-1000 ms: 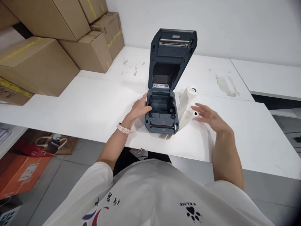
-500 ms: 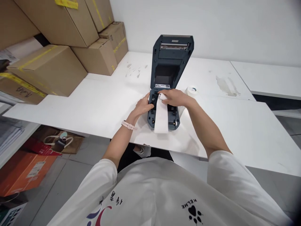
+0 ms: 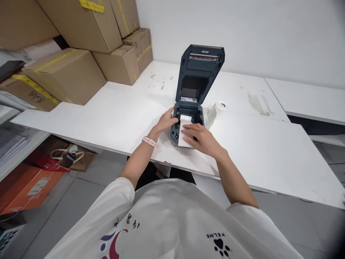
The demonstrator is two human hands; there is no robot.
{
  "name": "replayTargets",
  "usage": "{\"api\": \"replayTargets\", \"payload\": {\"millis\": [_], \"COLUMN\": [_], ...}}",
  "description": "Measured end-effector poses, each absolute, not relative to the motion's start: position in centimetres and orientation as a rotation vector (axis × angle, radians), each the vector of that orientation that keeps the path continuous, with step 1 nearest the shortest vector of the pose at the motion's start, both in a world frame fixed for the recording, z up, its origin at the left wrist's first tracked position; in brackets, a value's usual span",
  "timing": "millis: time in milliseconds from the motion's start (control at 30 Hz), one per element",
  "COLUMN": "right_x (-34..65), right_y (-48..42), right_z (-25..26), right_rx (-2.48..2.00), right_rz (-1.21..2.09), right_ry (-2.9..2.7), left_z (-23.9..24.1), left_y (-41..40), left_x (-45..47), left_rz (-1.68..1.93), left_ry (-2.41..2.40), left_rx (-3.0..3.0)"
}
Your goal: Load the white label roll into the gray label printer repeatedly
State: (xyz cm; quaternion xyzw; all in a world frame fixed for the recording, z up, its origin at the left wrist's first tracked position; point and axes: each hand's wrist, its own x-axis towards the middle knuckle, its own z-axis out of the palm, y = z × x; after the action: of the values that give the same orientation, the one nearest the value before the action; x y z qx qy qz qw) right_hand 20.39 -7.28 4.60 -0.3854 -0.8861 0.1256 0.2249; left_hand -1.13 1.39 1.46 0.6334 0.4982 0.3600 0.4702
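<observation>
A dark label printer (image 3: 199,84) stands on the white table with its lid raised. Inside its bay lies a white paper roll (image 3: 185,118), partly hidden, and a strip from it runs forward over the printer's front. My left hand (image 3: 165,121) grips the printer's left side, thumb over the rim and fingers along the outside. Over the strip, my right hand (image 3: 202,138) is open, its fingers stretched out flat on the paper and covering part of it. Right of the printer is another white roll (image 3: 221,106) with a loose tail of paper.
Cardboard boxes (image 3: 71,77) with yellow tape are stacked at the left end of the white table (image 3: 258,147). A white wall rises behind. Below on the left are an orange box (image 3: 29,189) and a paper bag (image 3: 83,158) on the floor.
My right hand has let go of the paper roll, now down in the printer's bay, and has moved toward the front onto the strip. My left hand stays at the printer's side.
</observation>
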Motion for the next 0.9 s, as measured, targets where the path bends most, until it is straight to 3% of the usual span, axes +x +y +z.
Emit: {"api": "replayTargets", "payload": {"millis": [267,667,800,900], "right_x": [20.4,21.0,22.9,25.1], "right_y": [-9.6,-9.6,-8.9,-4.6], "right_z": [2.2,2.0,3.1,5.7], "right_rx": [-1.287,-1.326,-1.182,-1.112], "right_rz": [0.188,0.322,0.374,0.321], "right_ry": [-2.297,-2.312,-2.295,-2.032], "left_z": [1.6,1.4,2.3,5.5], "left_y": [0.4,0.3,1.4,4.8], "left_x": [-1.0,-1.1,-2.3,-3.0], "left_rz": [0.940,0.847,0.832,1.041], "left_ry": [1.220,1.345,1.449,1.454], "left_rx": [1.451,1.484,1.622,1.697]}}
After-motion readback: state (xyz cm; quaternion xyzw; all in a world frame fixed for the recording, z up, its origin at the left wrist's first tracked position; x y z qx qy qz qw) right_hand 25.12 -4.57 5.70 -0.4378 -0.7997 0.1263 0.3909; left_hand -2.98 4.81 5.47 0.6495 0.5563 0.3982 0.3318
